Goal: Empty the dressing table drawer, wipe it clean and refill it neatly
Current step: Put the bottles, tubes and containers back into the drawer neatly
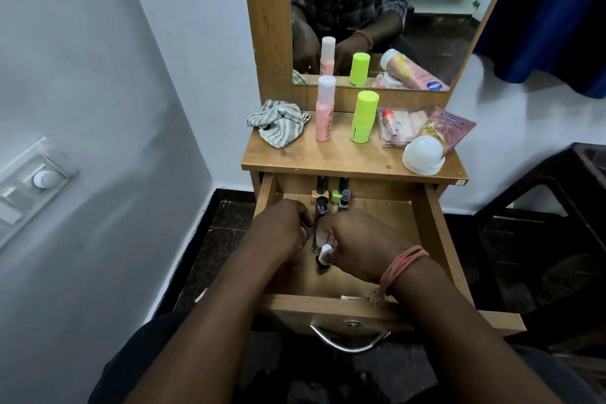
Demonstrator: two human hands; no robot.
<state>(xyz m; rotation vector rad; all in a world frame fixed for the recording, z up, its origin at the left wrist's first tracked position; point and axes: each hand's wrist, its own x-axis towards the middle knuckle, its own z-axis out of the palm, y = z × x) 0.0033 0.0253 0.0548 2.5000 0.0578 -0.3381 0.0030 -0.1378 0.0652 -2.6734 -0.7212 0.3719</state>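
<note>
Down inside the open wooden drawer (436, 233), both my hands are busy among the small nail polish bottles (341, 198) standing near the back wall. My right hand (354, 249) has its fingers curled round a little white-capped bottle (325, 252); my left hand (282, 229) is curled too, but can't tell what it's gripping. Up on the tabletop: striped grey cloth (278, 125), pink spray bottle (324, 108), lime-green roll-on (362, 116).

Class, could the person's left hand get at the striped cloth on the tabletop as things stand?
Probably yes. The striped cloth lies uncovered at the table's left end, nothing on it, on the left hand's side. That hand is down in the drawer among small bottles, so it must lift out first.
</note>
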